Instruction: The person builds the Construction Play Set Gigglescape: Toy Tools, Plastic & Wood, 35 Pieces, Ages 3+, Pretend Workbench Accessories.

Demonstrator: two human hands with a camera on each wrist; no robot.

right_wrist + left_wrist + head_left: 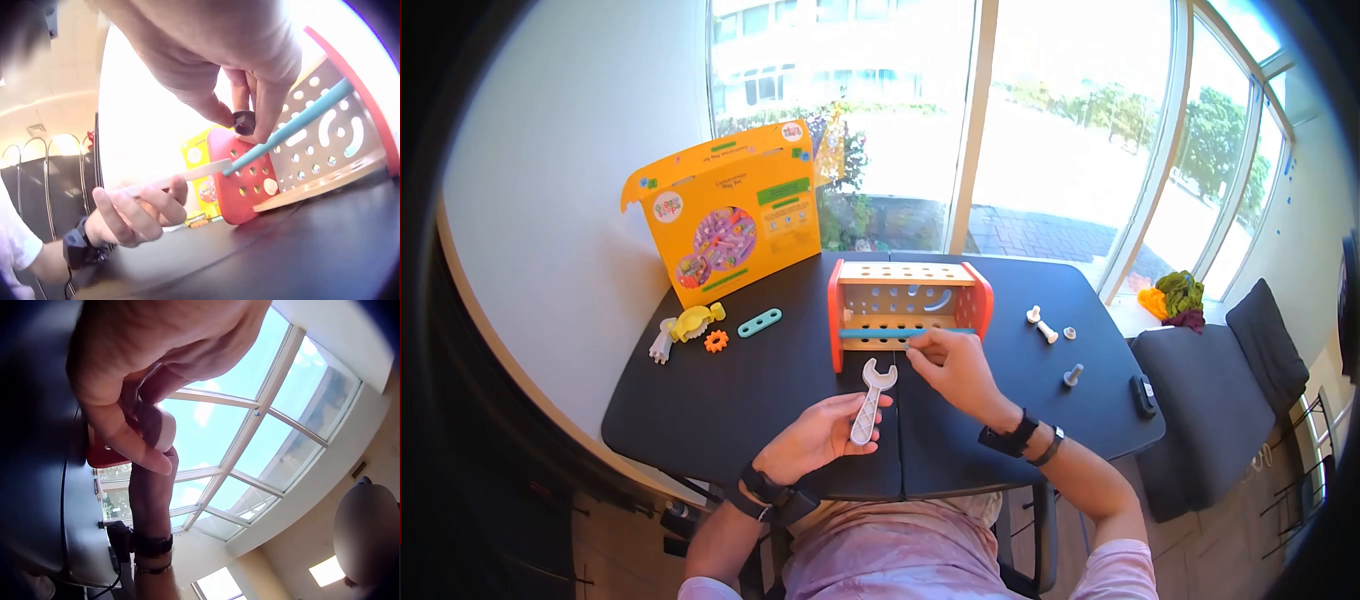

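Note:
My left hand [812,438] holds a pale grey toy wrench [866,408] by its handle, with the open-ended head pointing away from me. A toy toolbox with red end panels [837,318] and a perforated wooden body stands in front of both hands. Across its near side runs a blue bar [880,334]. My right hand [960,372] is at the bar, and in the right wrist view its thumb and fingers pinch a small dark grey round piece [244,122]. The wrench overlaps the bar's near end in that view.
A yellow cardboard box [740,220] stands at the back left. Near it lie an orange gear [716,341], a teal strip with holes [760,322] and a yellow piece [694,322]. On the right are a white bolt [1042,324], a grey bolt [1073,375] and a black device [1143,396].

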